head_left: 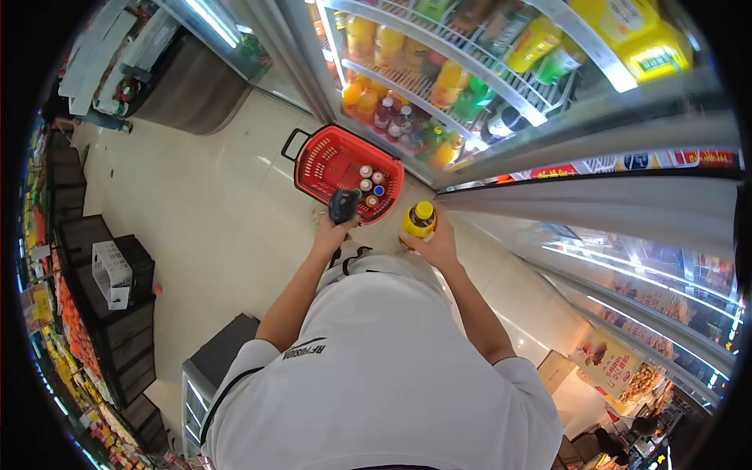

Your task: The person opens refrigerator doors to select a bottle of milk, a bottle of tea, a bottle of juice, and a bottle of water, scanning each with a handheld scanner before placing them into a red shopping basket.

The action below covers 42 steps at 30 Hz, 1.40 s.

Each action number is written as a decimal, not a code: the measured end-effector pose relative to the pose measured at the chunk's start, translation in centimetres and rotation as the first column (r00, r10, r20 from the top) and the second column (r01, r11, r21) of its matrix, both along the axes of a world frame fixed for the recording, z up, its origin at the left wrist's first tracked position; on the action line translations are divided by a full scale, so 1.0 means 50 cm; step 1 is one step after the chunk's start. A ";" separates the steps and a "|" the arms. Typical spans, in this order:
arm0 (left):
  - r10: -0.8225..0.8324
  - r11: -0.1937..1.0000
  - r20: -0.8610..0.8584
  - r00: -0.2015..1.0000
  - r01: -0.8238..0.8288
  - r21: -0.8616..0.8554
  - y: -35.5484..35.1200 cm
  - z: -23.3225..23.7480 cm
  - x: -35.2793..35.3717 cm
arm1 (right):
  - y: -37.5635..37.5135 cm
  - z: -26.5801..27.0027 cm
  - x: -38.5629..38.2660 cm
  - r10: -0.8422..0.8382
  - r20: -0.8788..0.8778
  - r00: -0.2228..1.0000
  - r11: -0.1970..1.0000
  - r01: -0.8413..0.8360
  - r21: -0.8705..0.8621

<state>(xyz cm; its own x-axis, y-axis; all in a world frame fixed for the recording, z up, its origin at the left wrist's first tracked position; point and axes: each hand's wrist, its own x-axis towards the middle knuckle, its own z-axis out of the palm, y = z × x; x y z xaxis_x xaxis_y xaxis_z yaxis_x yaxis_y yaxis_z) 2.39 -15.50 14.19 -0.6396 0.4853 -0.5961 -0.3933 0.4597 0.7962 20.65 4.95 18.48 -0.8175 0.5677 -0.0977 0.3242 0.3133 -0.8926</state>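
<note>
My left hand (334, 232) is closed around a black rounded object (342, 206), whose exact kind I cannot make out. It is held over the near edge of a red shopping basket (325, 160) with a black handle. Inside the basket, several bottles (366, 185) stand upright at the right end, showing white, blue and orange caps. To the right of the basket, my right hand (435, 244) grips a drink bottle (421, 221) with a yellow cap, a yellow label and dark contents. That bottle is upright, its cap towards me.
Drinks line the lit fridge shelves (439, 102) beyond the basket, with a glass door (595, 204) at the right. A black and white crate (121, 270) sits left by the produce stands (78, 329). A curved counter (196, 86) stands at the upper left.
</note>
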 end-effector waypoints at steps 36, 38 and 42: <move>-0.450 0.588 0.093 0.888 0.373 -0.717 -0.277 -0.507 -0.414 | -0.245 -0.485 -0.594 0.260 0.647 0.716 0.823 0.185 -0.536; -0.518 0.476 0.255 0.816 0.523 -0.707 -0.328 -0.547 -0.355 | -0.221 -0.581 -0.618 0.321 0.710 0.627 0.943 -0.140 -0.303; -0.610 0.392 0.221 0.761 0.533 -0.750 -0.371 -0.598 -0.252 | -0.169 -0.727 -0.647 0.357 0.761 0.541 0.916 -0.360 -0.174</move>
<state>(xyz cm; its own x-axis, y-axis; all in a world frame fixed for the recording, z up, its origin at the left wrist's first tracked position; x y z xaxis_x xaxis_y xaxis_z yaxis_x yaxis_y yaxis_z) -10.23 -34.06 -15.71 -0.4493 0.1699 -0.8771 0.2413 0.9683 0.0639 -11.71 -3.51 -17.89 -0.5726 0.2456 -0.7822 0.7408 0.5636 -0.3654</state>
